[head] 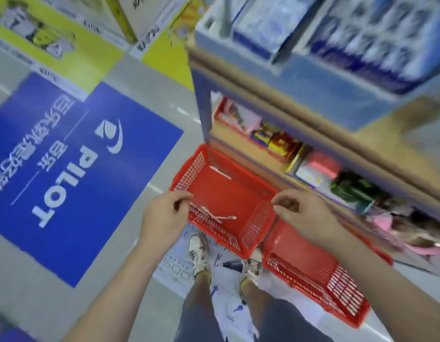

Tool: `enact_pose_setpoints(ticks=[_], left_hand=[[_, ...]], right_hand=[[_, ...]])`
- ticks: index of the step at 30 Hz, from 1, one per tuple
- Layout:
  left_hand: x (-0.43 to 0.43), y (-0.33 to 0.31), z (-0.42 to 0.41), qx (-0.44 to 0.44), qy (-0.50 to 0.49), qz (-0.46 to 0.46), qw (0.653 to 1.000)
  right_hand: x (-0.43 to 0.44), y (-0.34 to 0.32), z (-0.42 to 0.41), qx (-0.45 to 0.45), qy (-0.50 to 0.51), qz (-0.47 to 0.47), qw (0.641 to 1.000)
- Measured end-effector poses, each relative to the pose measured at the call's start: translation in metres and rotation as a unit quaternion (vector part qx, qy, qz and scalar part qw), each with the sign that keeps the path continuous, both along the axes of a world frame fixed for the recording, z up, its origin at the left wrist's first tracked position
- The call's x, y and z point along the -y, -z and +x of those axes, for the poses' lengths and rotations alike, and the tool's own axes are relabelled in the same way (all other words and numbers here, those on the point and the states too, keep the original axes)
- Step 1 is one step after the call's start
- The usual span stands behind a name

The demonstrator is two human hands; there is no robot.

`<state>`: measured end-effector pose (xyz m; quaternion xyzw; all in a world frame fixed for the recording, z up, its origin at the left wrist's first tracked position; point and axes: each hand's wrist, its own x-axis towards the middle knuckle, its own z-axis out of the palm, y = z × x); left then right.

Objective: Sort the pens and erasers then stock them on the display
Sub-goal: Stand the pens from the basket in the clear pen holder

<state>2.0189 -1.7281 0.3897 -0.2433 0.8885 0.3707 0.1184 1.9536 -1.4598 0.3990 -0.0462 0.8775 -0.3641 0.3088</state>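
Gripping the red basket (233, 193) from both sides in the head view: the left hand (164, 213) has its fingers curled over the near-left rim, and the right hand (295, 208) is curled on the near-right corner. Between the hands, the basket's open top faces up. One white pen (220, 172) lies on the basket floor, beyond the left hand, near the far mesh wall. Two or three more pens (214, 215) lie crossed just beside the left fingers, against the near wall. Beyond and to the right of the right hand stands the display (300, 112), its wooden shelf edge close along the basket's far side; whether they touch, cannot tell. Coloured boxes (283, 141) sit on its lower shelf, too blurred to name. Under the right forearm rests a second red basket (312, 267). Left of the left hand, open floor with a blue PILOT floor sticker (65, 169). Below the hands, two shoes (198, 250).
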Motion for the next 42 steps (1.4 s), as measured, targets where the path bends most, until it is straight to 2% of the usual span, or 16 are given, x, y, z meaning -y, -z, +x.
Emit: enact_pose_setpoints(ticks=[5, 8, 11, 14, 16, 19, 22, 25, 26, 27, 28, 30, 31, 33, 37, 42], left_hand=[[0.026, 0.183, -0.005, 0.045, 0.088, -0.027, 0.995], [0.028, 0.312, -0.023, 0.078, 0.190, -0.058, 0.977], [0.020, 0.434, -0.043, 0.113, 0.328, -0.085, 0.934], [0.010, 0.516, -0.058, 0.163, 0.420, -0.145, 0.881], [0.001, 0.550, -0.064, 0.188, 0.481, -0.168, 0.840], [-0.019, 0.586, -0.064, 0.236, 0.551, -0.169, 0.782], [-0.032, 0.600, -0.060, 0.164, 0.680, -0.212, 0.683], [-0.025, 0.603, -0.064, 0.099, 0.754, -0.225, 0.609], [-0.022, 0.604, -0.066, 0.100, 0.757, -0.232, 0.602], [-0.018, 0.603, -0.072, 0.108, 0.750, -0.240, 0.606], [-0.012, 0.603, -0.079, 0.120, 0.720, -0.241, 0.640], [-0.003, 0.606, -0.100, 0.122, 0.617, -0.220, 0.746], [0.000, 0.609, -0.112, 0.095, 0.573, -0.204, 0.788], [0.004, 0.614, -0.135, 0.040, 0.514, -0.201, 0.833], [-0.008, 0.616, -0.165, 0.013, 0.429, -0.206, 0.879], [-0.014, 0.619, -0.165, 0.044, 0.394, -0.213, 0.893]], right_hand=[[0.040, 0.201, 0.010, 0.045, 0.006, 0.028, 0.999], [0.054, 0.336, 0.021, 0.066, 0.018, 0.056, 0.996], [0.060, 0.457, 0.033, 0.075, 0.003, 0.100, 0.992], [0.062, 0.548, 0.049, 0.067, -0.108, 0.176, 0.976], [0.061, 0.587, 0.056, 0.062, -0.183, 0.220, 0.956], [0.053, 0.613, 0.059, 0.021, -0.217, 0.255, 0.942], [0.047, 0.618, 0.054, -0.012, -0.254, 0.272, 0.928], [0.042, 0.614, 0.038, 0.012, -0.187, 0.276, 0.943], [0.040, 0.614, 0.031, 0.009, -0.139, 0.275, 0.951], [0.037, 0.615, 0.023, 0.001, -0.087, 0.270, 0.959], [0.035, 0.617, 0.016, -0.001, -0.030, 0.256, 0.966], [0.036, 0.619, -0.001, 0.025, 0.089, 0.201, 0.975], [0.038, 0.619, -0.008, 0.043, 0.142, 0.168, 0.974], [0.044, 0.618, -0.018, 0.064, 0.212, 0.115, 0.968], [0.056, 0.616, -0.021, 0.065, 0.275, 0.059, 0.957], [0.068, 0.612, -0.012, 0.117, 0.321, -0.028, 0.940]])
